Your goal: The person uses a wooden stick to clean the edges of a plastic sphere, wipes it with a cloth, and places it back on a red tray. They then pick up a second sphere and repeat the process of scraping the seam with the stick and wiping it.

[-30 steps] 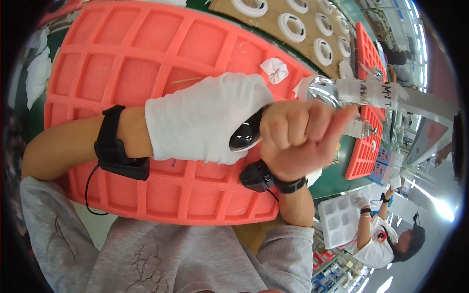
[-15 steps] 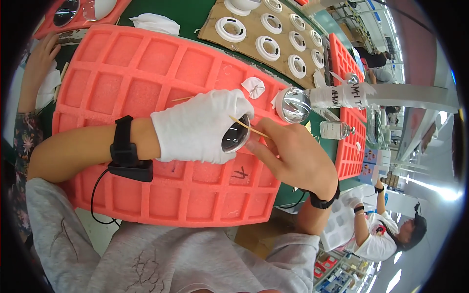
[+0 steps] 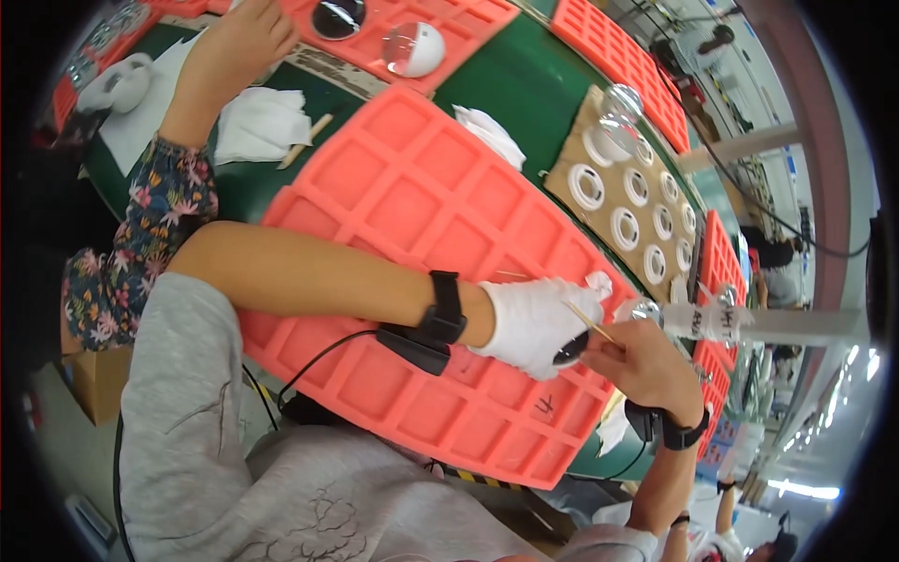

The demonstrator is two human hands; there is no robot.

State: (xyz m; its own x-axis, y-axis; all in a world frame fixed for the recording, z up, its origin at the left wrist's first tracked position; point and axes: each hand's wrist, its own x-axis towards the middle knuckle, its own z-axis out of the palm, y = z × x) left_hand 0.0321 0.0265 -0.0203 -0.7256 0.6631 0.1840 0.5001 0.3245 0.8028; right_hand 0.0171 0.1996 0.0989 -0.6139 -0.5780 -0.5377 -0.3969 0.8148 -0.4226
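Observation:
My left hand [image 3: 534,323], in a white glove, is closed around a small dark, glossy dome [image 3: 569,349] above a pink foam tray [image 3: 393,361]. My bare right hand [image 3: 648,367] pinches a thin wooden stick [image 3: 588,320] between thumb and fingers. The stick slants over the gloved hand beside the dome; I cannot tell whether its tip touches anything. Part of the dome is hidden by glove and fingers. On the tray just beyond the glove lie another thin stick [image 3: 510,273] and a crumpled white cloth [image 3: 599,284].
At left, a co-worker's hand [image 3: 245,42] is over the green table, near folded white cloths [image 3: 262,126]. Another pink tray [image 3: 459,37] holds domes. Cardboard [image 3: 571,173] bears several white rings. A clear dome [image 3: 646,311] stands near a wrapped post [image 3: 698,321].
The view has swung leftward, so the tray and both my hands appear farther right and more of the co-worker shows. Both hands keep their hold on the dome and stick.

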